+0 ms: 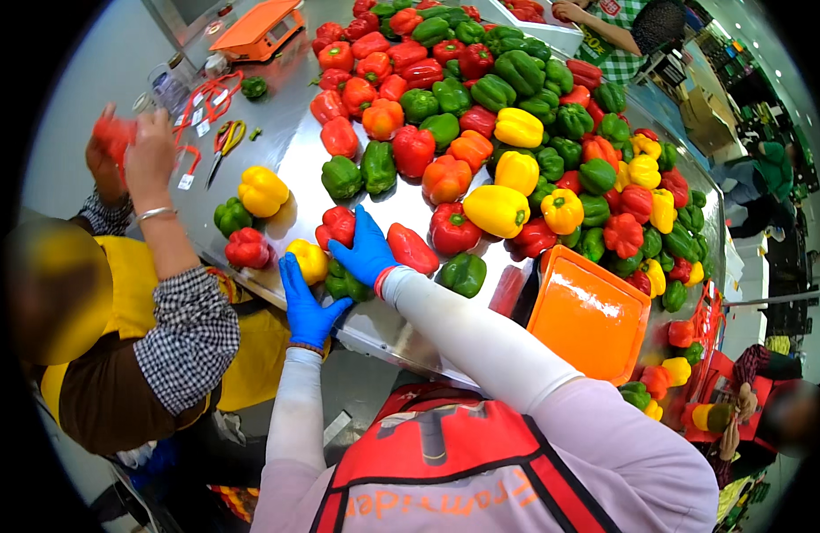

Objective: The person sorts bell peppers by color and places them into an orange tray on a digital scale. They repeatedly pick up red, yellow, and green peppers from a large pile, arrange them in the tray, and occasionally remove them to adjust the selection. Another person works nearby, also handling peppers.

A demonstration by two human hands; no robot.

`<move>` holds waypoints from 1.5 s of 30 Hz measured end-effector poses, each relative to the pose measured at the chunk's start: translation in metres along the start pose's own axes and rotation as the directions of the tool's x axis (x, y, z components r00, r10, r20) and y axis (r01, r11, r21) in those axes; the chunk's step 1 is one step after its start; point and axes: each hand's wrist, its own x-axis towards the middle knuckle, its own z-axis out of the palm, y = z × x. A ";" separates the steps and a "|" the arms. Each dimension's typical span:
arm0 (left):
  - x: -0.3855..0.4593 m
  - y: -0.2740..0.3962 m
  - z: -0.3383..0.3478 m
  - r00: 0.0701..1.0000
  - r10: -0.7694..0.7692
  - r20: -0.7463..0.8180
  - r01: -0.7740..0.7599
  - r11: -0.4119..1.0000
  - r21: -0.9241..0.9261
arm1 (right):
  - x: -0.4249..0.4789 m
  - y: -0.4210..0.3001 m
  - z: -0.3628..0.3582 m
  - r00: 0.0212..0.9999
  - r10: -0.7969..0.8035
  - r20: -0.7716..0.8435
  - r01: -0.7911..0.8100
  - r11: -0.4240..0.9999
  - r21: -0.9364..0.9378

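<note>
Both my hands wear blue gloves and cup a small group of bell peppers on the metal table. The fingers of my left hand lie along the near side of a yellow bell pepper, its thumb stretched below a green bell pepper. My right hand lies over the group from the other side, against a red bell pepper; part of the green one is hidden under it. Neither hand visibly closes around a pepper. A long red bell pepper lies just right of my right hand.
A heap of bell peppers covers the table's far side. An orange scale stands by my right arm. At left, a co-worker's hands hold red netting near scissors and another orange scale. More people work at right.
</note>
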 end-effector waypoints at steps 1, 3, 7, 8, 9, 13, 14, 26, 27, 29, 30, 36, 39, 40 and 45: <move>0.004 0.001 0.002 1.000 0.001 0.007 -0.001 1.000 -0.009 | -0.003 -0.003 -0.005 0.999 -0.035 0.011 0.035 0.999 0.028; 0.008 0.003 0.006 1.000 0.008 0.021 -0.007 1.000 -0.030 | -0.014 -0.013 -0.024 0.994 -0.109 0.025 0.106 0.991 0.080; 0.010 0.020 -0.006 0.996 0.082 -0.030 -0.082 0.997 -0.008 | -0.046 -0.043 -0.116 0.898 -0.440 -0.011 0.434 0.889 -0.144; 0.013 0.025 -0.012 0.996 0.069 -0.060 -0.071 0.997 -0.036 | -0.048 -0.038 -0.141 0.893 -0.445 -0.067 0.411 0.867 -0.281; 0.017 0.032 -0.018 0.995 0.067 -0.069 -0.073 0.994 -0.083 | -0.049 -0.034 -0.165 0.882 -0.457 -0.117 0.376 0.830 -0.413; 0.053 0.097 -0.005 0.998 0.060 0.035 -0.037 0.882 -0.471 | -0.067 -0.006 -0.229 0.902 -0.320 -0.290 0.009 0.685 -0.729; 0.061 0.106 0.006 0.981 0.119 0.152 -0.042 0.901 -0.432 | -0.068 0.006 -0.231 0.922 -0.272 -0.276 -0.006 0.702 -0.712; 0.093 0.160 0.102 0.806 0.442 0.395 -0.380 0.897 -0.227 | -0.105 0.022 -0.319 0.770 -0.108 -0.629 0.170 0.985 0.039; 0.103 0.162 0.108 0.805 0.471 0.360 -0.364 0.872 -0.326 | -0.104 0.026 -0.335 0.750 -0.048 -0.660 0.186 0.973 0.140; 0.120 0.177 0.117 0.802 0.511 0.309 -0.385 0.838 -0.387 | -0.114 0.023 -0.358 0.794 0.244 -0.557 0.296 0.646 0.704; 0.128 0.183 0.122 0.803 0.518 0.294 -0.377 0.825 -0.422 | -0.123 0.025 -0.362 0.828 0.274 -0.489 0.341 0.446 0.828; 0.209 0.215 0.183 0.759 0.595 0.266 -0.451 0.774 -0.444 | -0.192 -0.007 -0.330 0.920 0.031 -0.390 0.369 0.257 0.893; 0.261 0.222 0.234 0.634 0.731 0.252 -0.680 0.683 -0.268 | -0.229 0.001 -0.318 0.908 0.112 -0.404 0.347 0.339 0.874; 0.271 0.236 0.237 0.605 0.721 0.337 -0.742 0.665 -0.090 | -0.242 0.006 -0.316 0.877 0.185 -0.444 0.367 0.340 0.866; 0.300 0.277 0.253 0.421 0.790 0.446 -0.905 0.396 0.152 | -0.288 0.024 -0.305 0.751 0.323 -0.575 0.348 0.547 0.761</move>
